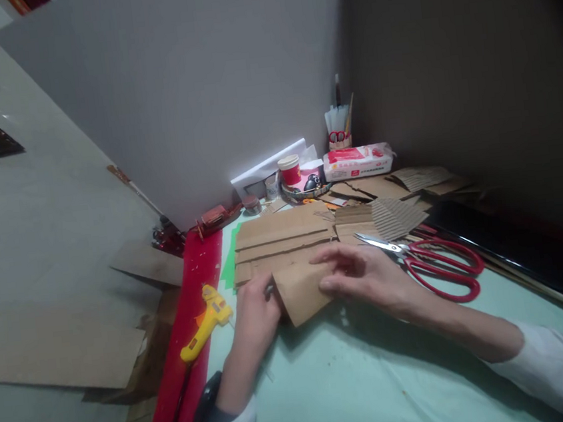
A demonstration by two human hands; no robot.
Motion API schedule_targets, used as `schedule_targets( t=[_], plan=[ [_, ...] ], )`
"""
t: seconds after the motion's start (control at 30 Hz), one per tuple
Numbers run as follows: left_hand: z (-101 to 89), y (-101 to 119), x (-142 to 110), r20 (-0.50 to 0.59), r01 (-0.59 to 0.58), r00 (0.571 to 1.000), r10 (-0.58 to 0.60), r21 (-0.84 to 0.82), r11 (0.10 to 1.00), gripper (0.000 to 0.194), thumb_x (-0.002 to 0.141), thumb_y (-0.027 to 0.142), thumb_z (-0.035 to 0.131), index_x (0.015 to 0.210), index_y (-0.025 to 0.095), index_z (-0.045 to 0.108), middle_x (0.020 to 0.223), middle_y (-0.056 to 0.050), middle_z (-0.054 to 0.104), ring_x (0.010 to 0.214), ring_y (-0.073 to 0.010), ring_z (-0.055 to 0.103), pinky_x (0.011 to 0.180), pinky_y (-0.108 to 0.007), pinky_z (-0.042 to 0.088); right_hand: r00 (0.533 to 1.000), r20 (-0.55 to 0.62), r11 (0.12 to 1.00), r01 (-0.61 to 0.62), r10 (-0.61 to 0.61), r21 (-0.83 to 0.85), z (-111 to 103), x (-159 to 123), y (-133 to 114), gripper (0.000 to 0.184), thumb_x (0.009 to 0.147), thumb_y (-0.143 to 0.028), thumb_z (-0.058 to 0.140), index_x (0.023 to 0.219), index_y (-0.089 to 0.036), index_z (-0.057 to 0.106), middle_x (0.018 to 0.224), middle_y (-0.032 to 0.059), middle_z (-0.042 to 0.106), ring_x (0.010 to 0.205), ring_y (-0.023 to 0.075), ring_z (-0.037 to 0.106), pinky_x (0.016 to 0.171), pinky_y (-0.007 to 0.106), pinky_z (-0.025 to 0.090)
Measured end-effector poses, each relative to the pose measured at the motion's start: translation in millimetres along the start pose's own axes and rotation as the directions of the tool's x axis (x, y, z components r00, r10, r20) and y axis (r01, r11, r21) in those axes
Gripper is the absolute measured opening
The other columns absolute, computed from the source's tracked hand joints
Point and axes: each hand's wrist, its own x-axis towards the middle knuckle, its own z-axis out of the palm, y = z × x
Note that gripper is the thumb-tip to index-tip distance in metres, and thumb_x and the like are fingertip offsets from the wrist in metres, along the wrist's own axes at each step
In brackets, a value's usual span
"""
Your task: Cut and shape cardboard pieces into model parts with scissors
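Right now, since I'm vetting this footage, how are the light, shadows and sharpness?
Head view: the partition at right falls into darkness; a soft shadow lies below the cardboard piece; blades of the scissors catch light; the right sleeve blurs towards the corner; wide-angle distortion stretches the edges.

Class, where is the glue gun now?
In the head view, the glue gun lies at left, partly on the red strip, beside the left hand.
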Motion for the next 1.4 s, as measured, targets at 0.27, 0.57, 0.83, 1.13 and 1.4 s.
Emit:
schedule_targets(
  t=[0.27, 0.57, 0.83, 1.13, 1.4],
  plan=[
    [0.9, 7.0, -1.9, 0.040, 0.058, 0.997, -0.062, 0.076, 0.995, 0.014, 0.100, 0.029, 0.071, 0.098, 0.016, 0.073, 0.094, -0.002, 0.076, 0.087, -0.0203, 0.074, 0.083, -0.042, 0.062, 0.969, 0.051, 0.910, 0.244, -0.241, -0.336, 6.0, -7.5, 12.2, 0.026, 0.097, -0.024, 0.064, 0.121, -0.017, 0.071, 0.105, 0.0108, 0.081, 0.085, 0.0255, 0.073, 0.078, 0.036, 0.053],
    [6.6, 9.7, -6.3, 0.030, 0.000, 1.000, -0.006, 0.179, 0.984, 0.012, 0.100, 0.026, 0.071, 0.093, 0.016, 0.071, 0.089, -0.001, 0.074, 0.086, -0.0199, 0.073, 0.081, -0.040, 0.061, 0.919, 0.204, 0.724, 0.393, -0.339, -0.567, 4.3, -6.7, 23.3, 0.039, 0.097, -0.010, 0.057, 0.135, -0.018, 0.062, 0.108, 0.0119, 0.080, 0.089, 0.0263, 0.072, 0.076, 0.035, 0.053],
    [12.1, 9.9, -14.1, 0.007, -0.037, 0.999, 0.037, 0.291, 0.956, 0.010, 0.098, 0.014, 0.069, 0.088, 0.016, 0.067, 0.088, 0.000, 0.070, 0.082, -0.0180, 0.069, 0.075, -0.036, 0.059, 0.871, 0.256, 0.567, 0.472, -0.420, -0.675, -0.6, -13.4, -4.6, 0.025, 0.103, -0.029, 0.061, 0.121, -0.014, 0.069, 0.117, 0.0201, 0.069, 0.104, 0.0358, 0.058, 0.089, 0.053, 0.051],
    [15.8, 24.1, -19.6, 0.001, 0.055, 0.998, -0.058, 0.327, 0.943, 0.021, 0.090, -0.004, 0.064, 0.099, 0.015, 0.067, 0.094, -0.001, 0.069, 0.090, -0.0209, 0.068, 0.081, -0.039, 0.058, 0.810, 0.347, 0.468, 0.565, -0.473, -0.680, 9.1, -12.6, 10.3, 0.037, 0.104, -0.014, 0.056, 0.141, -0.017, 0.059, 0.138, 0.0186, 0.064, 0.120, 0.0345, 0.055, 0.103, 0.053, 0.049],
    [14.8, 16.1, -16.9, 0.076, 0.134, 0.985, -0.156, 0.244, 0.961, 0.034, 0.093, 0.003, 0.066, 0.124, 0.016, 0.069, 0.116, -0.008, 0.072, 0.111, -0.0273, 0.069, 0.096, -0.049, 0.057, 0.859, 0.311, 0.544, 0.501, -0.407, -0.673, 4.3, -10.9, 9.2, 0.034, 0.103, -0.003, 0.048, 0.132, -0.016, 0.062, 0.132, 0.0180, 0.063, 0.105, 0.0310, 0.057, 0.088, 0.046, 0.054]
  ],
)
